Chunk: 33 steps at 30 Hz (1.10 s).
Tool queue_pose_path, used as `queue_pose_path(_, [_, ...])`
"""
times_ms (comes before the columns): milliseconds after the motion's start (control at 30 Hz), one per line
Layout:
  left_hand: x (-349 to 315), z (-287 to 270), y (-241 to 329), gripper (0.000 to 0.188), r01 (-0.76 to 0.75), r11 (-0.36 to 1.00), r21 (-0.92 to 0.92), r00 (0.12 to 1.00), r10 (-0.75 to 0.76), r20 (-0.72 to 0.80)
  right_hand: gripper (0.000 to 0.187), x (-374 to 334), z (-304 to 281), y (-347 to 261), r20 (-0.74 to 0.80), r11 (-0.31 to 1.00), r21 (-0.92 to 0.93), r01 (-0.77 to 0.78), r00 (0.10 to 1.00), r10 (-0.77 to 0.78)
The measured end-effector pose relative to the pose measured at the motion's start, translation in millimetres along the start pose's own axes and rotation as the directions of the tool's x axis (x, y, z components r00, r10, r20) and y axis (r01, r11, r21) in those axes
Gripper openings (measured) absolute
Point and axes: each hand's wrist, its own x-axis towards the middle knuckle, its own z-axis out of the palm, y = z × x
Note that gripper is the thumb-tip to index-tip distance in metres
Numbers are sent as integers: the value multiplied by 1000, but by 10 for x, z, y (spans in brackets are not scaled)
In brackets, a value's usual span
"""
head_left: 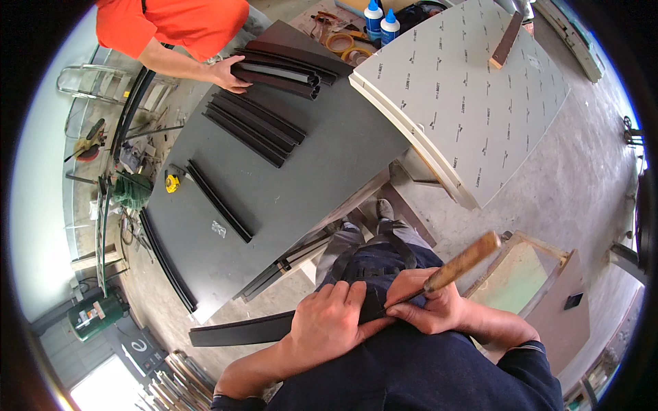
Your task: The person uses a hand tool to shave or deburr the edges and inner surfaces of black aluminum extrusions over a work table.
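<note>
Close to my body, my left hand (327, 318) is wrapped around a long black profile strip (240, 332), which sticks out to the left. My right hand (433, 301) grips a slim tool with a worn wooden handle (466, 260); the handle points up and to the right. Its thin dark shank runs toward the strip's right end, between my two hands. Whether the tip touches the strip, and what kind of tip it is, I cannot make out.
A grey table (308, 185) ahead bears black profiles (253, 130), a single strip (219, 202) and a yellow tape measure (172, 182). Across it, a co-worker's hand (232, 74) holds dark profiles. Right of it lie stacked white panels (459, 103); a wooden box frame (514, 281) stands near my right arm.
</note>
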Motion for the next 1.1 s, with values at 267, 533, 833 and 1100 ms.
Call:
queue_pose_path(267, [-15,7,39,58,26,999,38,996,-29,80,14,90,-55,140,-76,983,-161,90,992,-103])
queue_pose_path(533, [-20,24,29,58,50,999,18,982,-53,179,15,21,-93,62,146,930,-157,331,940,-309])
queue_pose_path(833, [-23,26,54,62,99,995,-32,987,-94,129,12,43,-117,68,57,957,-175,233,972,-226])
queue_pose_path(1100, [-15,81,78,61,96,982,-161,995,-99,-7,10,50,-159,-20,62,996,-23,83,995,-81])
